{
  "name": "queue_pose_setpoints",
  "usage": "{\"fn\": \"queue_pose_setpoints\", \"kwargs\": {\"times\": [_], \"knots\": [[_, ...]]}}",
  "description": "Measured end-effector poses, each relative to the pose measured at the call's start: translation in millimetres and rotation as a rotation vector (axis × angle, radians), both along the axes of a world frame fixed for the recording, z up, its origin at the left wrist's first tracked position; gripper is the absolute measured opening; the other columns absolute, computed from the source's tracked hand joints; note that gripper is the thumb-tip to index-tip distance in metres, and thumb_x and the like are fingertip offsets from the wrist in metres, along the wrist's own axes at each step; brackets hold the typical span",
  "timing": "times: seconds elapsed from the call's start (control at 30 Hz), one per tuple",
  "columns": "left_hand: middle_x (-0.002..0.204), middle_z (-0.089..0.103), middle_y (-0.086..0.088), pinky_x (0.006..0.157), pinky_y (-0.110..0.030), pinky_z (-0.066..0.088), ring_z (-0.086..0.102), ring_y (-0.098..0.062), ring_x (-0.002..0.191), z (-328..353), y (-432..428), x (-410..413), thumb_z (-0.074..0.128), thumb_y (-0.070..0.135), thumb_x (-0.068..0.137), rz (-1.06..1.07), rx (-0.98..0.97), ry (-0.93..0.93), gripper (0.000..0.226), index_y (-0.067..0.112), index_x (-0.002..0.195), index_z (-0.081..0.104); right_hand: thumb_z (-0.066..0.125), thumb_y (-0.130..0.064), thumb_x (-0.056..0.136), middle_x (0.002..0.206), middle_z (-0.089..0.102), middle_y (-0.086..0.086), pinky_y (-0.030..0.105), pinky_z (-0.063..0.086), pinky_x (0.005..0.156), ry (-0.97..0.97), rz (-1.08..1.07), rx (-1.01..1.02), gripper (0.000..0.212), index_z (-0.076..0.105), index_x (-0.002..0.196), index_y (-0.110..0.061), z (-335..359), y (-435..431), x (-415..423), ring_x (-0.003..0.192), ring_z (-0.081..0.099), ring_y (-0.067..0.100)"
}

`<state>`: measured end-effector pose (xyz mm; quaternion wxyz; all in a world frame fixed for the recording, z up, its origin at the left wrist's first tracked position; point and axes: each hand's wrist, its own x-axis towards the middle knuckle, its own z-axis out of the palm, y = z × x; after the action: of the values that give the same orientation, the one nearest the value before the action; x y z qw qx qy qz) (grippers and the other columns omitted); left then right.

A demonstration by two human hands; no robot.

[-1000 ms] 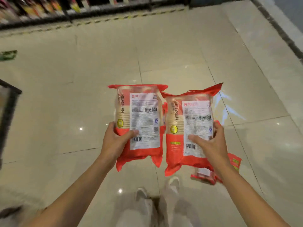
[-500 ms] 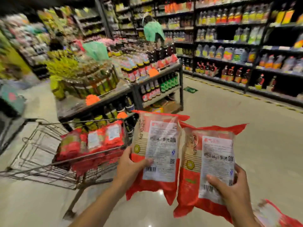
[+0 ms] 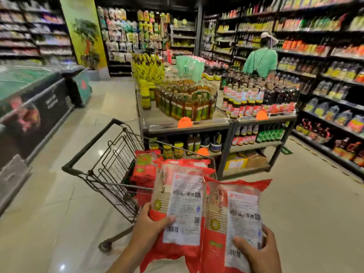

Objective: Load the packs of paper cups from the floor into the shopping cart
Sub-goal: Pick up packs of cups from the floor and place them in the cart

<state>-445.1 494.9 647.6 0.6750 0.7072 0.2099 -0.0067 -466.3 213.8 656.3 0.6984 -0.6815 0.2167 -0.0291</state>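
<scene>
I hold two red-and-clear packs of paper cups upright, white labels facing me. My left hand [image 3: 149,227] grips the left pack [image 3: 181,203] by its lower edge, over the near right corner of the wire shopping cart [image 3: 106,164]. My right hand [image 3: 256,251] grips the right pack [image 3: 236,217], which is just right of the cart. Several more red packs [image 3: 144,170] lie inside the cart, partly hidden behind the held pack. No pack on the floor is in view.
A display table of bottles [image 3: 189,103] stands directly behind the cart. A chest freezer [image 3: 33,103] lines the left side, stocked shelves [image 3: 325,85] the right. A person in a green shirt [image 3: 261,60] stands at the far shelves. Tiled floor [image 3: 295,194] stretches to the right.
My view has swung up from the floor to the cart and shelves. Both packs have come over to the cart, the left one now above its near corner.
</scene>
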Motion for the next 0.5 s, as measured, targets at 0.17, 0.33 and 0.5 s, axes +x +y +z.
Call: {"fn": "queue_pose_setpoints", "kwargs": {"times": [0.17,0.33,0.5], "knots": [[0.101,0.081,-0.004,0.084,-0.052,0.063,0.079,-0.024,0.088,-15.8,80.8,59.0,0.096,0.03,0.053,0.028,-0.086,0.069,0.068,0.02,0.111,0.063,0.092,0.009,0.057,0.106,0.071,0.012,0.032,0.052,0.07,0.068,0.015,-0.015,0.085,0.051,0.128,-0.011,-6.1,78.1,57.4,0.083,0.073,0.025],[0.1,0.081,-0.007,0.077,-0.047,0.064,0.08,-0.025,0.083,-36.1,111.8,142.3,0.09,0.012,0.071,-0.016,-0.132,0.099,0.052,0.015,0.115,0.062,0.09,0.006,0.063,0.103,0.073,0.008,0.037,0.057,0.071,0.095,-0.038,-0.082,0.077,0.05,0.126,-0.014,-21.5,93.7,127.1,0.08,0.076,0.023],[0.104,0.079,-0.011,0.08,-0.048,0.063,0.079,-0.029,0.087,-62.8,118.2,246.9,0.095,0.036,0.043,-0.019,-0.136,0.181,0.086,0.014,0.119,0.062,0.089,0.001,0.067,0.107,0.073,0.011,0.052,0.061,0.081,0.134,-0.048,-0.083,0.076,0.047,0.127,-0.017,-51.3,84.7,232.6,0.086,0.076,0.031]]}}
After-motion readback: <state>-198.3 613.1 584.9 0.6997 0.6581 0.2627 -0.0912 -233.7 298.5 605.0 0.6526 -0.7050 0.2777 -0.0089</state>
